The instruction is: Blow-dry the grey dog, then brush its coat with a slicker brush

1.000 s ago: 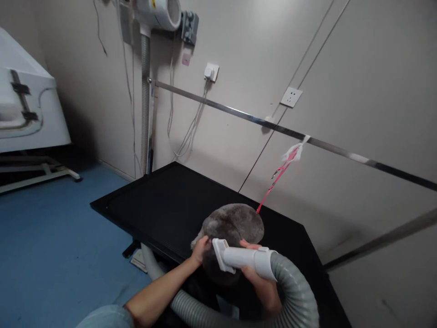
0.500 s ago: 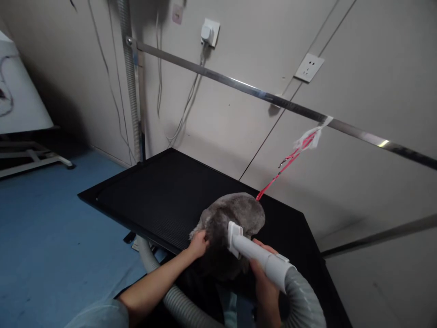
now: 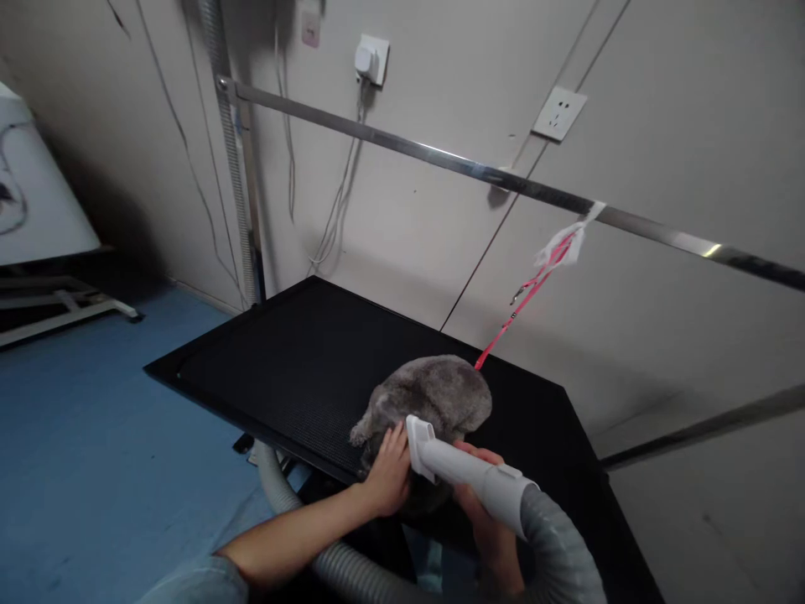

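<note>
i count one black table [image 3: 270, 361], its top stretching wide to the left of one grey furry animal [image 3: 440, 390] at the near edge. one white nozzle [image 3: 471, 474] lies in the curled grip of the right hand [image 3: 484, 524]; the left hand [image 3: 388, 478] rests on the animal, fingers nearly straight, not clasping.

A pale blue-grey sleeve [image 3: 199, 580] leaves the left forearm [image 3: 302, 535] bare, like both hands [image 3: 388, 478].
</note>
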Motion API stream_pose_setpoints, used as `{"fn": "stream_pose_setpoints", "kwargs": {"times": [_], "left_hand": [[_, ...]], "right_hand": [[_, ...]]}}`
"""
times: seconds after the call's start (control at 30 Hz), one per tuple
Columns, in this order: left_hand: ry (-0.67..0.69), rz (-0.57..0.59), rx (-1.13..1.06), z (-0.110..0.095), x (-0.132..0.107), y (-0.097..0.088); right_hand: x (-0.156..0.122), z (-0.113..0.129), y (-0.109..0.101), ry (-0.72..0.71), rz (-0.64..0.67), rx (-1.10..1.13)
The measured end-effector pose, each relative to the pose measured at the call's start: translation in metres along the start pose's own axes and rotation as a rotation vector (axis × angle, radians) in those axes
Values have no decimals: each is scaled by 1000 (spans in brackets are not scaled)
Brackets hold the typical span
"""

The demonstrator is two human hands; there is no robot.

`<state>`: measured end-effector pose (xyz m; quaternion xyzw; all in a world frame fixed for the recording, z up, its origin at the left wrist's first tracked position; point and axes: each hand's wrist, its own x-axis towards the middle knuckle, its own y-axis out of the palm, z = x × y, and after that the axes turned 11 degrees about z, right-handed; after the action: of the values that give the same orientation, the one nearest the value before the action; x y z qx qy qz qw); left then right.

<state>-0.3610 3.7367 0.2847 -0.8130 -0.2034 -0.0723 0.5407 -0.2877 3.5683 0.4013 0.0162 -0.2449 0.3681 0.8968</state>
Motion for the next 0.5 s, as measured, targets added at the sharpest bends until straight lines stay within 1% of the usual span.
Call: {"fn": "stream_pose_setpoints", "kwargs": {"times": [0.07,0.13,0.2,0.23,0.3,0.33,0.4,0.43,0.5], "left_hand": [[84,80,14,-5,-3,0],[99,68,17,-5,3,-9],[65,-5,7,-1,16,-22],[39,-55,-3,3,23,-28],[-27,-178,-44,11,37,-37],[-59,-237,-72,15,41,-38],[-106,-316,-142,21,43,-31],[-134,-339,-190,22,40,-23],[-220,-355,-325,20,27,-4]], "right_hand": [[2,8,0,-5,31,-28],[3,14,1,-30,54,-20],[4,17,2,-42,93,-34],[3,18,2,-41,85,-53],[2,19,2,-60,8,-74],[1,20,2,-77,-15,-64],[-1,23,1,-96,33,-28],[-3,25,1,-91,68,-26],[-5,28,1,-73,77,-53]]}}
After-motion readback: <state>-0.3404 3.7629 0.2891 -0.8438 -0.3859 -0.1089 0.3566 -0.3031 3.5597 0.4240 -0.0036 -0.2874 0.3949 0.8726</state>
